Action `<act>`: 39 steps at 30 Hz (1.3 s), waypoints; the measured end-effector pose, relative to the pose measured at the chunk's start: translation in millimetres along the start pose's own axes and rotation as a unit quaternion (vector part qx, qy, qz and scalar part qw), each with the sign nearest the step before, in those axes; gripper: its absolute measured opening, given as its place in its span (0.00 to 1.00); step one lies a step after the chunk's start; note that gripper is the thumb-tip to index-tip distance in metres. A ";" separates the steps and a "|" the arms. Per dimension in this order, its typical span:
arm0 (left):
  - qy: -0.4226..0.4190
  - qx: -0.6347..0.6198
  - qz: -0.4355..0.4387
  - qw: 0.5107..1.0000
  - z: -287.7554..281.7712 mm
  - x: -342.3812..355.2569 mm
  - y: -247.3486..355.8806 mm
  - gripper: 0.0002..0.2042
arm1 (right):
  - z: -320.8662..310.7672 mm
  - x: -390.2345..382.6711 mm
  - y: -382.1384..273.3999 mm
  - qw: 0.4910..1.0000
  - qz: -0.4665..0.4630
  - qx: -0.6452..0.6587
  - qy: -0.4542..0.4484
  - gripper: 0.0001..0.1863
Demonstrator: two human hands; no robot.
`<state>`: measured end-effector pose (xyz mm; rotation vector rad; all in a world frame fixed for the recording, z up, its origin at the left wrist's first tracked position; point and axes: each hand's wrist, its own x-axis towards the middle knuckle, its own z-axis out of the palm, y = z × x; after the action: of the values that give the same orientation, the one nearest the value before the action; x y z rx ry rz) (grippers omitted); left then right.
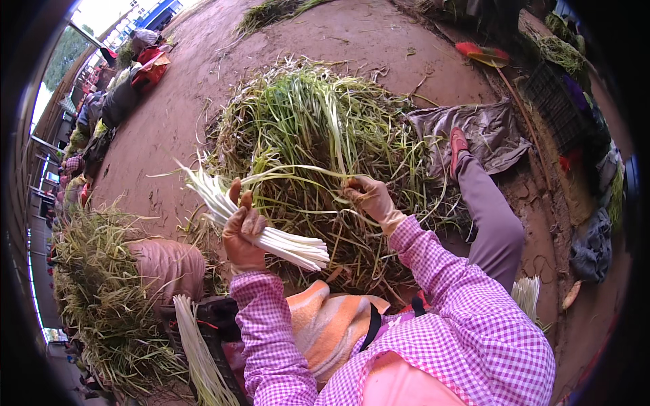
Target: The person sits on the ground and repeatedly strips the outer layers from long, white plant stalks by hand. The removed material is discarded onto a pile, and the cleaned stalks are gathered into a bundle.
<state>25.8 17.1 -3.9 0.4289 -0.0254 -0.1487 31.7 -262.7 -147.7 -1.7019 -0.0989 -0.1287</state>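
Note:
My left hand (244, 233), in a tan soiled glove, is wrapped round a bundle of slim white stalks (291, 247). Their even ends point right, and thinner loose ends fan out to the upper left. My right hand (371, 200), also gloved, is closed in a pinch on a long pale green stalk (298, 170), which stretches left toward the bundle. Below both hands spreads a big heap of green and dried stalks (305, 122), with a paler bunch lying on its top. An orange striped towel (328, 317) covers my lap.
Left stands another grassy heap (108, 298) beside a pinkish wrapped bundle (169, 267). More white stalks (196, 345) lie close to my left arm. A grey sheet (474, 132) is under my shoe (458, 145). Farther right are a broom (484, 54) and a black crate (552, 101).

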 end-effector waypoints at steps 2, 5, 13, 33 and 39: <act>0.023 0.055 -0.014 0.998 -3.6 2.9 -10.1 0.23 | 0.5 -17.4 -17.2 0.976 0.204 0.059 -0.059 0.10; 0.015 0.082 -0.036 0.996 -3.7 2.2 -18.3 0.24 | 1.2 -32.8 -43.1 0.998 0.000 0.009 -0.057 0.15; -0.036 0.135 0.127 0.982 26.5 -11.2 15.0 0.27 | -4.7 -30.4 -43.1 0.976 0.154 0.040 -0.148 0.10; 0.167 0.464 -0.117 0.862 6.4 -5.0 -37.5 0.11 | 13.4 -44.7 -20.3 0.960 0.143 0.149 -0.190 0.08; 0.170 0.449 -0.169 0.861 2.5 -6.2 -76.3 0.21 | 18.4 -42.1 -47.1 0.970 0.076 0.076 -0.219 0.08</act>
<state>8.9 -51.5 -33.3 1.3978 0.3477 -0.4098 -16.0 -237.8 -109.9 -1.5525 -0.2979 0.3638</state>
